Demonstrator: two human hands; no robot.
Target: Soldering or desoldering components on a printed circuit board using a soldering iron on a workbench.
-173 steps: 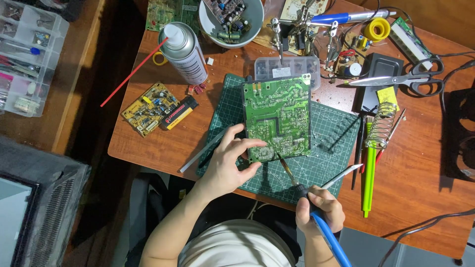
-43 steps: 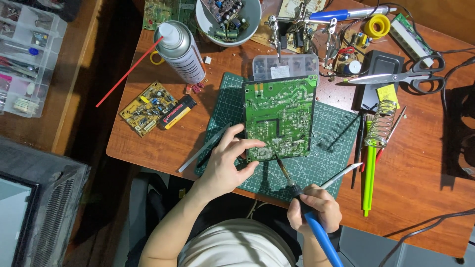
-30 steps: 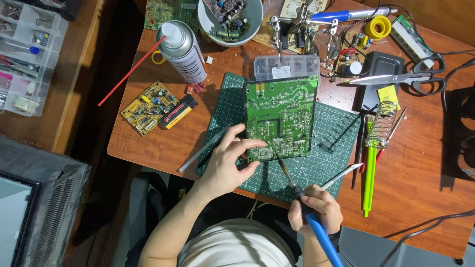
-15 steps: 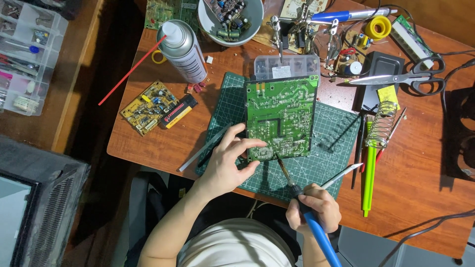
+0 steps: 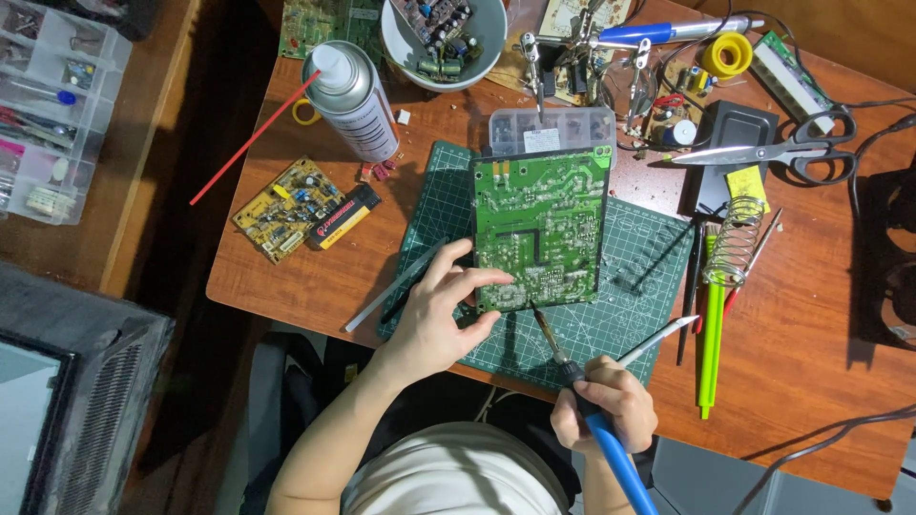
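A green circuit board [image 5: 544, 224] lies solder side up on a green cutting mat [image 5: 630, 286]. My left hand [image 5: 441, 315] grips the board's near left corner with thumb and fingers. My right hand [image 5: 603, 412] holds a blue-handled soldering iron [image 5: 580, 396], its tip touching the board's near edge. A thin silver tool [image 5: 658, 340] sticks out to the right of that hand; whether the hand holds it, I cannot tell.
On the wooden table: a spray can [image 5: 351, 100] with a red straw, a small yellow circuit board [image 5: 284, 207], a white bowl of parts [image 5: 441, 38], scissors [image 5: 775, 153], a coil iron stand [image 5: 733, 243], a green pen [image 5: 711, 339], a clear parts box [image 5: 549, 129]. Plastic drawers [image 5: 48, 105] stand left.
Almost nothing differs. My right hand with the soldering iron has shifted very slightly; the left hand keeps its hold on the board.
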